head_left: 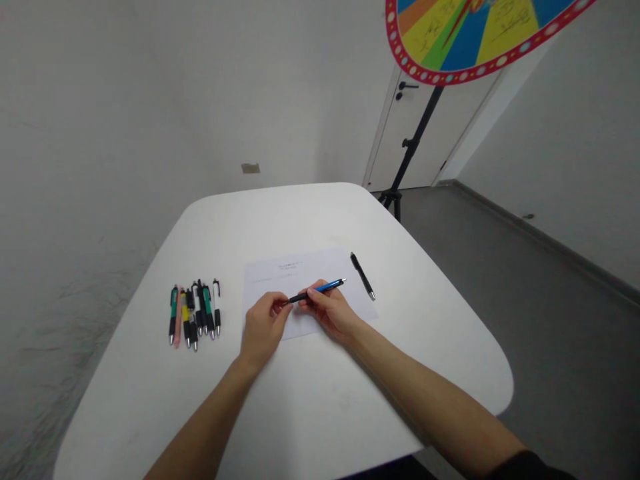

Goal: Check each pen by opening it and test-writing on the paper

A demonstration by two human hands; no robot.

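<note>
A blue ballpoint pen (329,287) with a black grip lies slanted between my hands above a white sheet of paper (260,270). My right hand (330,308) is closed around its middle, and its silvery clicker end points up to the right. At the black lower end, the fingertips of my left hand (264,325) are pinched together on the pen; the tip itself is hidden by them. Faint handwriting shows near the top of the paper. Across the sheet's right edge rests a black pen (363,275) with a silvery tip.
To the left, several pens (195,310) in green, yellow, pink, white and black lie side by side on the white table (280,220). Beyond the table stand a colourful prize wheel (457,40) on a black tripod (417,133) and a white door (415,160).
</note>
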